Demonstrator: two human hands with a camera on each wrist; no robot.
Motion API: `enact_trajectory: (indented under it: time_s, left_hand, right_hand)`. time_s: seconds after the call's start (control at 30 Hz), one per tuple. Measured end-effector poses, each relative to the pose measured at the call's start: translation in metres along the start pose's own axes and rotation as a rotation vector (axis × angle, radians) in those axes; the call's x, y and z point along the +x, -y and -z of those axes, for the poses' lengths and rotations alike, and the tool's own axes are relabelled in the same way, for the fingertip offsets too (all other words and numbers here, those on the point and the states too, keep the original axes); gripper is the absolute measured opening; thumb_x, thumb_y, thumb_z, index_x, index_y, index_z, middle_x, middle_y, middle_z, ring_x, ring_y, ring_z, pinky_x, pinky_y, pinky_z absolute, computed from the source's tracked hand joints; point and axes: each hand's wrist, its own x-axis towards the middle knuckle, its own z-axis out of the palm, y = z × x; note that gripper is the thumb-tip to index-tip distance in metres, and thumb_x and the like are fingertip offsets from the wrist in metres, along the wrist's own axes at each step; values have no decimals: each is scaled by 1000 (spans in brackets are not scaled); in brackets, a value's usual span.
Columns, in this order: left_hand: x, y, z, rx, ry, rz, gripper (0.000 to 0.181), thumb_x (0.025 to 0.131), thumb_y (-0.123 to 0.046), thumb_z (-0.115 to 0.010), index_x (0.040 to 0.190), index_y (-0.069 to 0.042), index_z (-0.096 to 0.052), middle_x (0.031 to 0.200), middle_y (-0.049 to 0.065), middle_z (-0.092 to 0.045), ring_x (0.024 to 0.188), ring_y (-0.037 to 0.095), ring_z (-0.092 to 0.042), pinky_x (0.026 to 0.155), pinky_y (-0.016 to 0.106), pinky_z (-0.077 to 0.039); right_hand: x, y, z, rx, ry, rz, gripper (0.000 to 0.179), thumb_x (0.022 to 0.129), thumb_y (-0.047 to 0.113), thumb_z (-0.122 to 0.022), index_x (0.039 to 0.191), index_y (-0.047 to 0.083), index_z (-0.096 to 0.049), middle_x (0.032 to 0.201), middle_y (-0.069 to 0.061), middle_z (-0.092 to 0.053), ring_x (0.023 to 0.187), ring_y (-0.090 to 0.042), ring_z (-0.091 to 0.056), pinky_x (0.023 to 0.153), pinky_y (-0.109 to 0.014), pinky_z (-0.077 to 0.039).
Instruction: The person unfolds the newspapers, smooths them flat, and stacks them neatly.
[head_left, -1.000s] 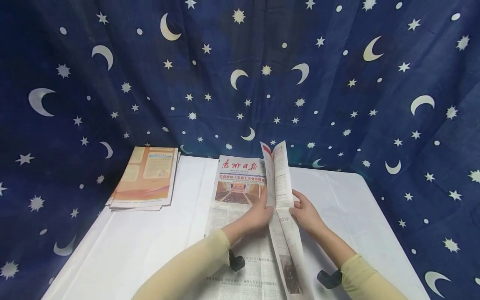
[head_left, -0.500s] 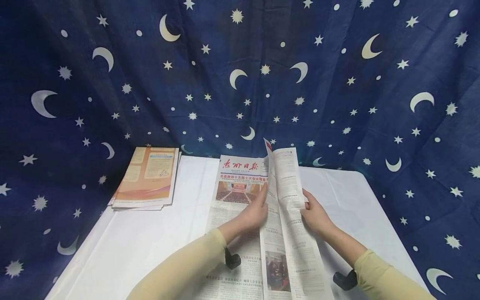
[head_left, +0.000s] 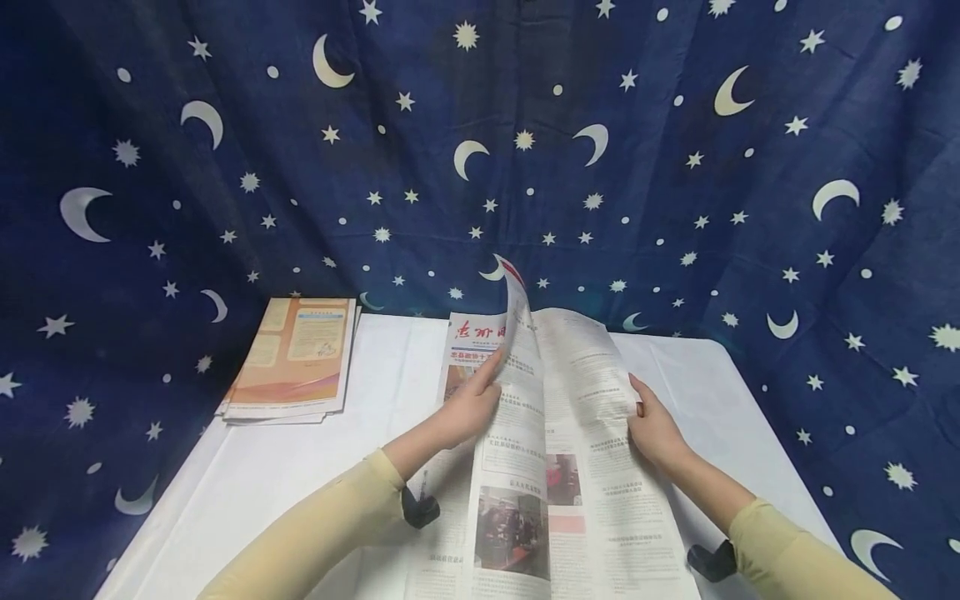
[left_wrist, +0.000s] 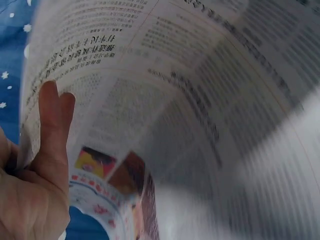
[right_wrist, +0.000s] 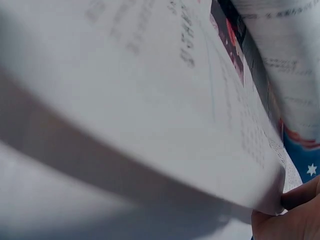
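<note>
The newspaper [head_left: 519, 417] lies over the white-covered table [head_left: 390, 358] in front of me, its thin, matte leaves spread between my two hands. My left hand [head_left: 468, 412] pinches the left leaf near its outer edge, two fingers lying straight along the printed face; the sheet bows into a tall, soft curve, its top corner curling to a point with a red band. My right hand [head_left: 658, 429] grips the right leaf at its outer edge between thumb and fingers, and there the paper ripples, with shallow creases running in from my grip. Between the leaves an inner page shows a picture and a pink block, and a dark rectangular photograph [head_left: 513, 532] sits low on the left leaf. Under that leaf, to the left, part of the front page lies flat with big red brushed characters. Farther left, well apart from my hands, a rectangular stack of printed papers [head_left: 303, 358], orange and cream on top, rests with its edges slightly uneven. Behind the table hangs dark blue cloth [head_left: 420, 108], loosely folded, patterned with pale moons and stars.
</note>
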Motion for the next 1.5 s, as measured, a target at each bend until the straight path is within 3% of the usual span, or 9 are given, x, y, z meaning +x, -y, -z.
enact_trajectory:
  time_s: [0.2,0.47,0.73,0.9,1.1,1.27,1.5]
  left_hand:
    - [-13,-1,31,-110,22,-6,64,109,-15,-31,166,-29,-6,172,7,-5,155,30,-15,123,52,-17]
    - [-33,8,73,-159,3,39,66,109,-13,-32,166,-28,-3,172,8,-5,155,30,-14,123,51,-16]
    - [-49,29,108,-110,-46,94,65,110,-14,-30,166,-26,-1,172,10,0,156,32,-2,123,55,-8]
    - [-54,57,125,-51,-72,148,64,111,-16,-30,166,-24,1,172,13,0,156,35,0,123,58,-6]
    - [-64,87,140,42,-99,212,65,110,-14,-28,166,-21,4,171,13,5,156,36,3,123,58,-3]
    - [-70,103,145,121,-119,239,66,109,-12,-29,166,-19,4,171,16,3,155,38,0,123,57,-4]
    - [-74,120,142,161,-68,324,68,107,-11,-28,165,-14,8,169,24,2,154,44,-1,122,59,-4]
  right_hand:
    - [-2,-12,22,-2,-32,-4,77,98,-5,-34,165,10,-2,127,-29,-54,96,-28,-64,79,-37,-52]
    - [-8,-27,62,-48,-39,44,74,101,-3,-34,164,8,3,131,-38,-47,101,-36,-62,79,-41,-52]
    - [-3,-47,93,-132,-91,61,76,99,-5,-34,164,7,2,131,-41,-46,101,-41,-61,76,-43,-52]
    - [-4,-63,111,-191,-153,74,77,94,-8,-36,163,1,-2,130,-45,-44,104,-48,-57,81,-56,-49]
    - [-7,-85,128,-235,-213,57,75,94,-8,-34,161,-2,0,143,-48,-31,121,-60,-44,99,-74,-35]
    - [-4,-100,136,-254,-236,38,74,95,-7,-31,161,-2,2,152,-46,-16,134,-67,-25,108,-78,-19]
    - [2,-119,137,-305,-230,-16,73,94,-6,-30,161,-4,-1,157,-42,-10,136,-67,-22,107,-78,-21]
